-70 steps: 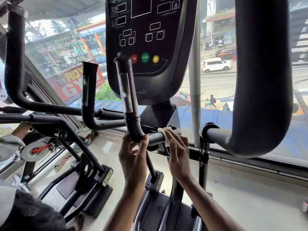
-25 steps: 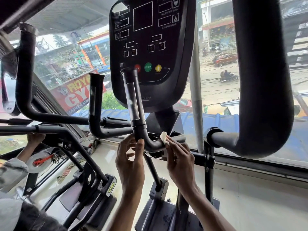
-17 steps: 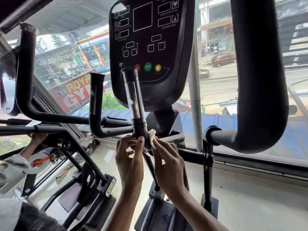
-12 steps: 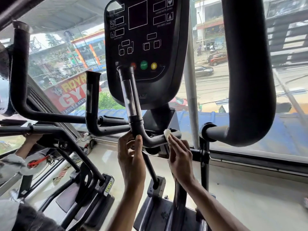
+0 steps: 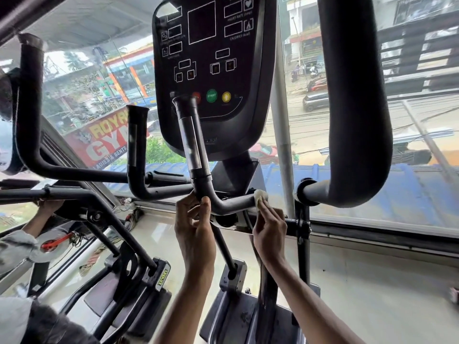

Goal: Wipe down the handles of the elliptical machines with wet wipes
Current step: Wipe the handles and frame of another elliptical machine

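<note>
1. My left hand (image 5: 196,220) grips the inner handle (image 5: 192,145) at its lower bend, fingers and thumb curled round the tube.
2. My right hand (image 5: 269,228) pinches a wadded white wet wipe (image 5: 260,194) in its fingertips, pressed against the horizontal end of the same handle.
3. The console (image 5: 213,58) stands above it, screen dark.
4. The padded swing handle (image 5: 355,108) stands to the right, apart from both hands.

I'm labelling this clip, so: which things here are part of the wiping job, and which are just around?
In the job: wet wipe, pinched by the right hand; curved handle, gripped by the left hand.
Just around: console; neighbouring machine; another person's hand.
</note>
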The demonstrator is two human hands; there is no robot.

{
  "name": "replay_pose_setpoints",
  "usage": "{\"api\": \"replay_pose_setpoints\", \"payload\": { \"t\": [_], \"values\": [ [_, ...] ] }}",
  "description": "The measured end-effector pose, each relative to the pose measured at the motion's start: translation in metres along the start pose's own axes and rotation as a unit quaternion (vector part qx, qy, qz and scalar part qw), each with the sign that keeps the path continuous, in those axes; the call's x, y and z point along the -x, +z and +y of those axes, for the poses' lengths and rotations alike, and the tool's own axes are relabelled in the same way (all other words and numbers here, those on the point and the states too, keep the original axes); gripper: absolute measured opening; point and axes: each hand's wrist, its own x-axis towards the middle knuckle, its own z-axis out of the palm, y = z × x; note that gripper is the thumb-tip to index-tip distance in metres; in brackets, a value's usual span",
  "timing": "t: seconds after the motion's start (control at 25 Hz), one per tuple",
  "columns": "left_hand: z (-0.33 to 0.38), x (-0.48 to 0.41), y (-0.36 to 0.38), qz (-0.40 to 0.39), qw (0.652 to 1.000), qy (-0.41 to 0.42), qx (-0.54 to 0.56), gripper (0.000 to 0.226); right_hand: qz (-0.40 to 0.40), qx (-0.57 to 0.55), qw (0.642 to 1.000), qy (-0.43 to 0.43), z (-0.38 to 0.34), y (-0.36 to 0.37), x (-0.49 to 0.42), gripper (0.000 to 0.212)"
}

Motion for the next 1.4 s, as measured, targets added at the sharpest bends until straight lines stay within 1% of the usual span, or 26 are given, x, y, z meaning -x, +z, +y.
{"api": "replay_pose_setpoints", "payload": {
  "t": [0.04,0.08,0.12,0.28,0.32,0.36,0.4,0.44,0.52,0.56,0.68,0.72,0.8,0.88,0.96,1.04,1.12,1.28,1.36,1.4],
  "values": [
    [0.000,0.001,0.000,-0.004,1.000,0.002,0.000,0.010,0.001,0.008,0.999,0.031,0.002,0.000,-0.005,0.045],
    [0.001,0.001,-0.001,-0.006,1.000,0.003,0.000,0.008,0.003,0.006,0.999,0.040,-0.003,-0.001,-0.007,0.046],
    [0.002,0.001,-0.002,-0.006,1.000,0.004,0.000,0.007,0.007,-0.005,1.000,0.028,-0.015,-0.001,-0.005,0.045],
    [0.002,-0.001,-0.001,-0.007,1.000,0.002,0.008,0.002,0.003,-0.087,0.991,-0.101,-0.061,-0.011,0.023,0.042],
    [0.002,-0.001,-0.001,-0.009,1.000,0.000,0.009,0.002,0.006,-0.083,0.989,-0.125,-0.059,-0.011,0.024,0.041],
    [0.002,-0.002,-0.002,-0.010,1.000,-0.002,0.007,0.003,0.010,-0.069,0.989,-0.129,-0.052,-0.009,0.021,0.041],
    [0.002,-0.002,-0.003,-0.013,1.000,-0.004,0.005,0.004,0.014,-0.050,0.993,-0.110,-0.042,-0.007,0.016,0.040],
    [0.003,-0.002,-0.004,-0.015,1.000,-0.004,0.004,0.005,0.018,-0.033,0.997,-0.074,-0.034,-0.006,0.010,0.041],
    [0.004,-0.002,-0.006,-0.019,1.000,-0.004,0.002,0.007,0.026,-0.025,0.999,-0.014,-0.038,-0.007,0.007,0.042],
    [0.006,-0.002,-0.007,-0.023,1.000,-0.004,0.002,0.008,0.025,-0.040,0.999,-0.014,-0.050,-0.007,0.009,0.041],
    [0.006,-0.005,-0.009,-0.038,0.999,0.003,0.000,0.013,-0.001,-0.107,0.991,-0.083,-0.089,-0.013,0.018,0.035],
    [0.006,-0.007,-0.010,-0.042,0.999,-0.001,0.002,0.013,-0.010,-0.132,0.987,-0.091,-0.094,-0.016,0.016,0.034],
    [0.004,-0.010,-0.013,-0.051,0.999,-0.009,0.002,0.010,-0.018,-0.169,0.984,-0.057,-0.095,-0.020,0.008,0.030],
    [0.002,-0.013,-0.016,-0.063,0.998,-0.011,0.003,0.007,-0.018,-0.178,0.984,-0.021,-0.101,-0.025,0.002,0.025],
    [0.001,-0.015,-0.019,-0.078,0.997,-0.009,0.006,0.003,-0.013,-0.198,0.980,-0.027,-0.118,-0.028,-0.002,0.025],
    [0.002,-0.017,-0.022,-0.091,0.996,-0.004,0.003,0.008,-0.005,-0.216,0.976,-0.034,-0.135,-0.025,-0.006,0.028],
    [0.004,-0.017,-0.025,-0.106,0.994,-0.005,0.006,0.007,0.013,-0.203,0.979,-0.028,-0.138,-0.022,-0.006,0.029],
    [0.002,-0.025,-0.030,-0.119,0.992,-0.032,-0.003,0.006,0.050,-0.129,0.989,-0.059,-0.126,-0.026,0.005,0.016],
    [0.005,-0.026,-0.031,-0.123,0.992,-0.026,-0.005,0.007,0.053,-0.116,0.991,-0.043,-0.130,-0.025,0.004,0.014],
    [0.006,-0.025,-0.032,-0.131,0.991,-0.020,-0.004,0.005,0.052,-0.118,0.991,-0.022,-0.136,-0.024,-0.001,0.011]
  ]
}}
